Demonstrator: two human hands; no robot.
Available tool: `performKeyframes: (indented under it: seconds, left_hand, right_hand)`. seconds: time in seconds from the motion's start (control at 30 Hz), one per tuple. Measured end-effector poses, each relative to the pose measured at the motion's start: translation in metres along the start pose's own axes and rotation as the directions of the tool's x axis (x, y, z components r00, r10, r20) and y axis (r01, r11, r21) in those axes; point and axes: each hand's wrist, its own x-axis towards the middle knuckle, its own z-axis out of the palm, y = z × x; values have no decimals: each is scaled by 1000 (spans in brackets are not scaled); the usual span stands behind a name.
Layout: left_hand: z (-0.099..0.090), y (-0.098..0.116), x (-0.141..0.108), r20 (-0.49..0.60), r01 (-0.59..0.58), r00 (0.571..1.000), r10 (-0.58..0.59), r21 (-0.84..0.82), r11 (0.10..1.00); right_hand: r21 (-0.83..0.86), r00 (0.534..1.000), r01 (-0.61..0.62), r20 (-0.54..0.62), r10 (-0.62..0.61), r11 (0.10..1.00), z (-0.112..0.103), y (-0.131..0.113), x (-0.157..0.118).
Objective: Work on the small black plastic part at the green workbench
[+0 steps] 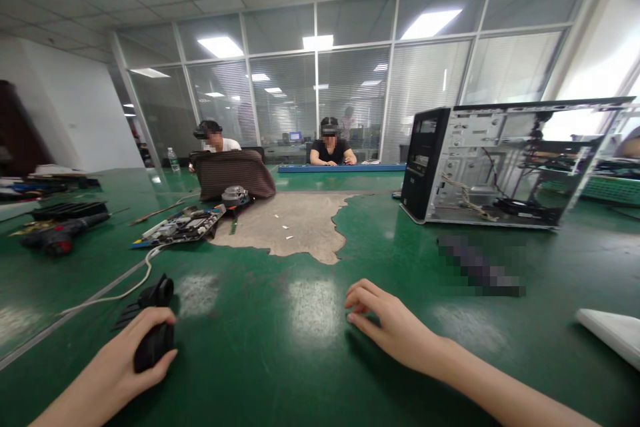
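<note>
At the lower left, my left hand [133, 353] is wrapped round a black rounded object [154, 347] on the green table [250, 360]. Just beyond it lies another black part [163, 290] with a round end and a ribbed section. My right hand [373, 313] hovers low over the table right of centre, fingers loosely curved and apart, with nothing in them. Farther to the right stands an open computer case [425, 167] with its inside showing. A blurred dark purple object [475, 267] lies in front of the case.
Circuit boards [185, 227], a pale cable [147, 270] and a power tool [57, 237] lie at the left. A brown chair back [233, 173] stands beyond the bare brownish patch [300, 220]. Two people sit across the table. A white object [613, 330] lies at the right edge.
</note>
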Motion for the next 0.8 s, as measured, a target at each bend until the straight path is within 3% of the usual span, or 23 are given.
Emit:
performKeyframes:
  seconds: [0.1, 0.27, 0.37, 0.43, 0.57, 0.67, 0.8]
  left_hand:
    - [23, 60, 31, 138, -157, 971, 193, -232, 960]
    - [90, 164, 83, 112, -332, 883, 455, -536, 776]
    - [117, 199, 101, 72, -379, 850, 522, -604, 701]
    - [124, 206, 106, 65, -395, 834, 548, -624, 674]
    - [121, 201, 103, 72, -387, 816, 574, -669, 635]
    - [112, 195, 97, 68, -448, 784, 617, -626, 638]
    - [100, 190, 88, 66, -605, 702, 709, -470, 643]
  right_hand:
    - [93, 999, -35, 0, 35, 995, 9, -3, 6]
    - [440, 975, -199, -3, 224, 876, 23, 2, 11]
    - [623, 943, -267, 12, 332, 735, 22, 11, 11]
    - [662, 917, -314, 24, 399, 681, 19, 17, 10]
    - [660, 907, -341, 43, 420, 669, 14, 20, 8]
    - [661, 928, -318, 72, 365, 679, 15, 15, 4]
    - [639, 966, -217, 33, 256, 738, 18, 7, -4]
